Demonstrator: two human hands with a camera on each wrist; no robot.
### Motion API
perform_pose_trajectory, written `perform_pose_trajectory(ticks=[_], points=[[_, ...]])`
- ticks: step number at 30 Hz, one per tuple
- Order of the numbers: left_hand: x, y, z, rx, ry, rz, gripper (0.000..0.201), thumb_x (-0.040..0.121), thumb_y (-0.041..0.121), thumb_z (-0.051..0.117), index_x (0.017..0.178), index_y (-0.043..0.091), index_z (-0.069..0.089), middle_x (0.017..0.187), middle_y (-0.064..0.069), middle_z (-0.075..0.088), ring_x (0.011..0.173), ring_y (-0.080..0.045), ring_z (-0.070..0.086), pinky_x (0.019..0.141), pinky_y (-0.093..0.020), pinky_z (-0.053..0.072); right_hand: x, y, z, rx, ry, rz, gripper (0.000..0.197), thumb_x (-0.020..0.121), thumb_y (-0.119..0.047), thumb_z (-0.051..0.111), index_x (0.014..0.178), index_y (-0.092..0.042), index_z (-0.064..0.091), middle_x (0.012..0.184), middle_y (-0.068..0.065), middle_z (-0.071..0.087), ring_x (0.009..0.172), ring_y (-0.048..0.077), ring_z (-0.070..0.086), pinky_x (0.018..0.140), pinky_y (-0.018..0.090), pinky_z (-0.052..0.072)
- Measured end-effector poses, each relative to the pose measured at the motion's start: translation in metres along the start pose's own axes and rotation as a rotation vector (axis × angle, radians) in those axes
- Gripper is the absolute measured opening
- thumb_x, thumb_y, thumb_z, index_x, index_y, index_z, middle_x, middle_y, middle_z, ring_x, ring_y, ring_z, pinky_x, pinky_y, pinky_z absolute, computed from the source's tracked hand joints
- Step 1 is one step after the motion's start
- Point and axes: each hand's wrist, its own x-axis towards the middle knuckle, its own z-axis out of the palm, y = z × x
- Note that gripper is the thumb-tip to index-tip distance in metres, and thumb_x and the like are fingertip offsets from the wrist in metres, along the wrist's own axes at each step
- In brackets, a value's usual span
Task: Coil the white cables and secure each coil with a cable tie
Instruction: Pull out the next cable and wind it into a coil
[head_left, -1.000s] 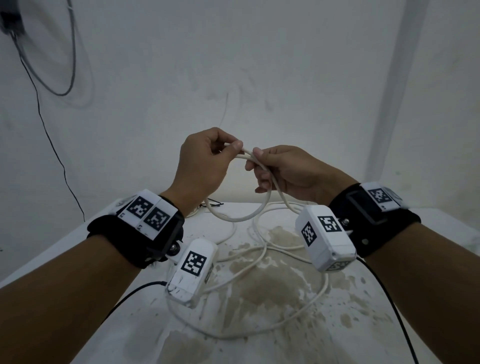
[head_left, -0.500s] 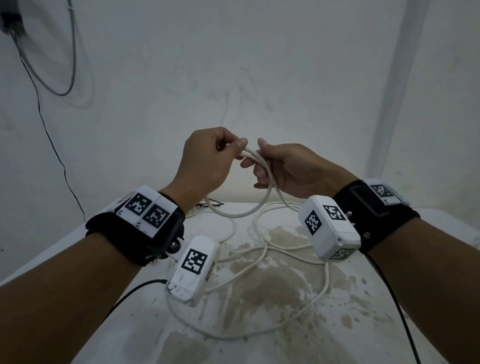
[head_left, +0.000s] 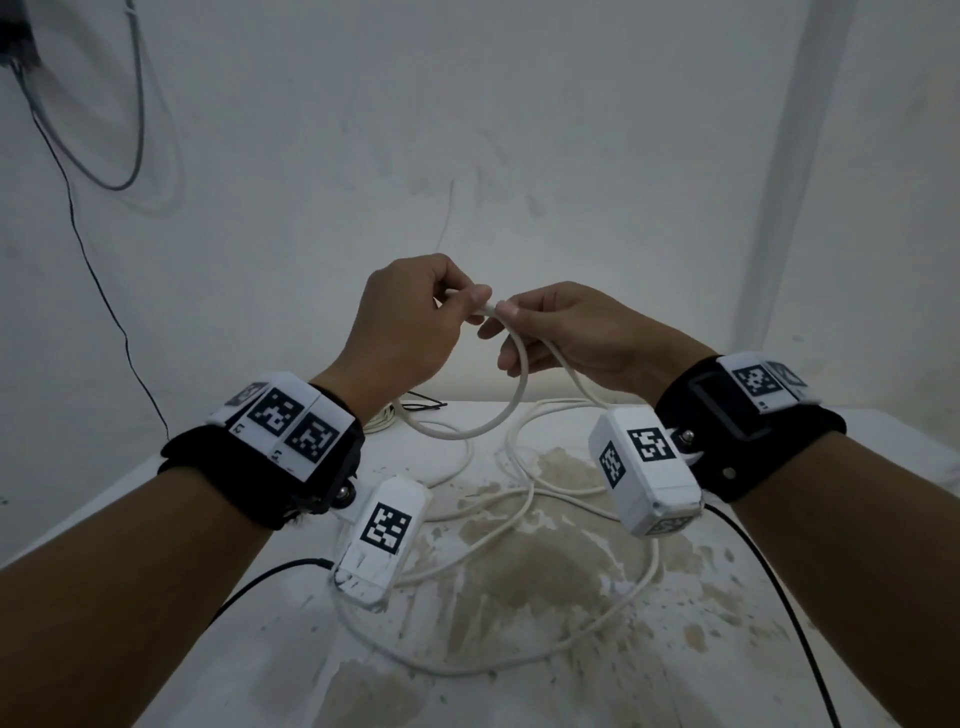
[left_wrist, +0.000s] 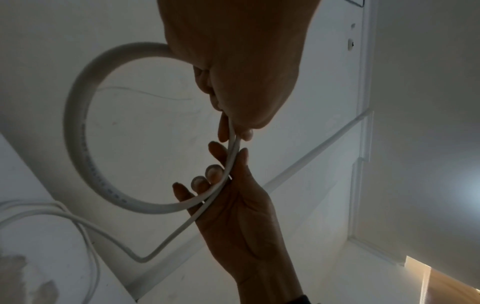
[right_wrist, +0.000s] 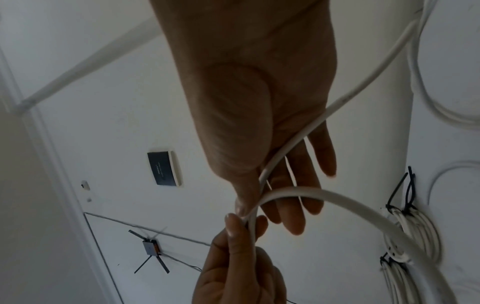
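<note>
A white cable (head_left: 511, 400) hangs as one round loop between my raised hands, and the rest of it lies in loose curves on the table (head_left: 675, 675). My left hand (head_left: 475, 301) pinches the two crossing strands at the loop's top, fingers curled. My right hand (head_left: 506, 317) pinches the same strands just beside it between thumb and forefinger, its other fingers spread under the cable. In the left wrist view the loop (left_wrist: 78, 127) curves left of my left hand (left_wrist: 235, 129). In the right wrist view, my right hand (right_wrist: 249, 207) meets the left hand's fingers (right_wrist: 233, 226).
Coiled white cables (right_wrist: 410, 236) bound with black ties lie at the table's back left. Loose black cable ties (head_left: 421, 405) sit beside them. The table top is stained brown in the middle. A white wall stands close behind, with dark wires (head_left: 93, 260) hanging on its left.
The right hand's thumb and forefinger have closed in next to the left fingertips on the crossing strands. The loop hangs about the same size and both wrists have barely shifted.
</note>
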Motion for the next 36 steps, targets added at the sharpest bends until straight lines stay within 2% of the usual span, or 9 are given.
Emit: perform_pose_trajectory(ticks=[10, 14, 20, 23, 28, 30, 32, 34, 36], points=[[-0.008, 0.001, 0.008, -0.039, 0.141, -0.001, 0.022, 0.09, 0.038, 0.069, 0.079, 0.019, 0.072, 0.066, 0.015, 0.068, 0.066, 0.002, 0.067, 0.064, -0.009, 0.044, -0.001, -0.002, 0.004, 0.142, -0.038, 0.032, 0.038, 0.104, -0.032, 0.047, 0.097, -0.001, 0.068, 0.071, 0.011, 0.061, 0.063, 0.02, 0.058, 0.081, 0.042, 0.052], [-0.01, 0.002, 0.011, -0.055, 0.155, -0.003, 0.024, 0.092, 0.039, 0.067, 0.082, 0.018, 0.072, 0.065, 0.015, 0.068, 0.065, 0.003, 0.066, 0.066, -0.012, 0.045, -0.004, -0.005, 0.005, 0.153, -0.057, 0.064, 0.035, 0.105, -0.034, 0.044, 0.088, -0.007, 0.059, 0.06, 0.002, 0.045, 0.056, 0.018, 0.047, 0.074, 0.036, 0.052], [-0.017, -0.007, 0.008, -0.143, 0.182, -0.222, 0.043, 0.101, 0.053, 0.039, 0.093, 0.017, 0.062, 0.089, 0.007, 0.069, 0.087, -0.012, 0.063, 0.076, -0.029, 0.047, -0.004, -0.007, -0.002, 0.24, 0.114, 0.054, 0.036, 0.107, -0.035, 0.038, 0.08, -0.015, 0.05, 0.057, -0.004, 0.027, 0.052, 0.013, 0.025, 0.056, 0.026, 0.035], [-0.026, -0.016, 0.008, -0.195, 0.202, -0.427, 0.046, 0.104, 0.044, 0.036, 0.078, 0.011, 0.055, 0.076, -0.003, 0.061, 0.071, -0.023, 0.056, 0.068, -0.035, 0.044, -0.004, -0.011, -0.009, 0.361, 0.244, 0.037, 0.037, 0.107, -0.035, 0.036, 0.077, -0.016, 0.048, 0.055, -0.005, 0.026, 0.05, 0.013, 0.021, 0.052, 0.026, 0.029], [-0.058, 0.004, 0.025, -0.533, -0.57, -0.972, 0.052, 0.104, 0.047, 0.039, 0.078, 0.008, 0.061, 0.065, -0.008, 0.068, 0.042, -0.012, 0.048, 0.042, -0.019, 0.035, -0.005, -0.026, -0.006, 0.635, 0.364, -0.033, 0.041, 0.107, -0.037, 0.035, 0.073, -0.016, 0.045, 0.055, -0.005, 0.023, 0.046, 0.01, 0.018, 0.044, 0.023, 0.019], [-0.068, 0.013, 0.036, -0.712, -0.879, -0.98, 0.071, 0.1, 0.061, 0.029, 0.088, 0.002, 0.068, 0.083, -0.014, 0.074, 0.054, -0.015, 0.062, 0.047, -0.021, 0.045, -0.005, -0.032, -0.001, 0.713, 0.386, -0.076, 0.042, 0.107, -0.037, 0.035, 0.073, -0.016, 0.045, 0.055, -0.005, 0.023, 0.045, 0.01, 0.017, 0.043, 0.023, 0.018], [-0.068, 0.023, 0.051, -0.932, -0.984, -0.97, 0.085, 0.096, 0.068, 0.019, 0.101, -0.001, 0.069, 0.095, -0.017, 0.074, 0.075, -0.022, 0.071, 0.065, -0.026, 0.053, -0.006, -0.036, 0.002, 0.773, 0.407, -0.117, 0.042, 0.107, -0.038, 0.034, 0.073, -0.016, 0.045, 0.055, -0.005, 0.022, 0.046, 0.01, 0.017, 0.041, 0.023, 0.018], [-0.059, 0.037, 0.066, -1.197, -0.81, -1.058, 0.084, 0.1, 0.062, 0.02, 0.115, -0.008, 0.064, 0.103, -0.023, 0.071, 0.092, -0.032, 0.07, 0.082, -0.037, 0.054, -0.009, -0.038, 0.003, 0.801, 0.438, -0.152, 0.041, 0.108, -0.038, 0.034, 0.074, -0.017, 0.045, 0.055, -0.005, 0.022, 0.045, 0.01, 0.016, 0.04, 0.023, 0.018], [-0.045, 0.051, 0.08, -1.435, -0.385, -1.15, 0.064, 0.106, 0.042, 0.03, 0.124, -0.014, 0.057, 0.102, -0.027, 0.07, 0.094, -0.035, 0.07, 0.082, -0.039, 0.058, -0.015, -0.038, 0.0, 0.763, 0.507, -0.183, 0.041, 0.108, -0.038, 0.033, 0.074, -0.017, 0.045, 0.054, -0.005, 0.024, 0.044, 0.011, 0.016, 0.039, 0.024, 0.018]])
